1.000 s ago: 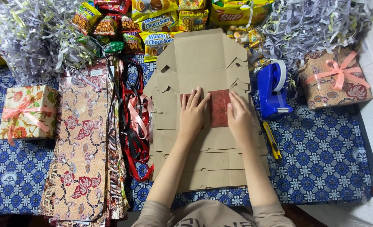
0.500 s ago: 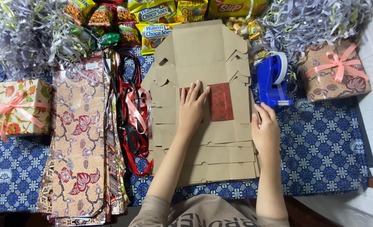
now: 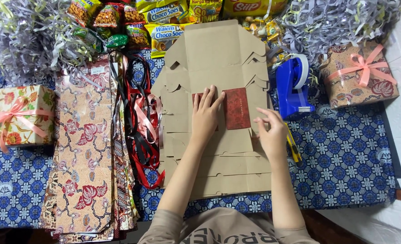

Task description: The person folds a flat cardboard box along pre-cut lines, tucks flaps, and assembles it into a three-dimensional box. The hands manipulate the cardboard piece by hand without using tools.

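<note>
A stack of flat brown cardboard box blanks [image 3: 218, 54] lies in the middle of the blue patterned cloth. A dark red rectangular label [image 3: 236, 108] sits on the top blank. My left hand [image 3: 205, 115] rests flat on the cardboard, fingers spread, covering the label's left part. My right hand [image 3: 271, 133] is at the right edge of the stack, fingers loosely curled and apart, holding nothing. It is just below and right of the label.
A blue tape dispenser [image 3: 293, 86] and a yellow cutter [image 3: 293, 147] lie right of the stack. Floral wrapping sheets [image 3: 85, 149] and red and pink ribbons [image 3: 141, 122] lie left. Wrapped gift boxes [image 3: 358, 74] [image 3: 22, 115] sit at both sides. Snack packets [image 3: 164, 34] and shredded paper [image 3: 29, 36] line the back.
My right hand left the red label, swung out to the right edge of the cardboard stack and came partway back. My left hand stayed pressed on the label.
</note>
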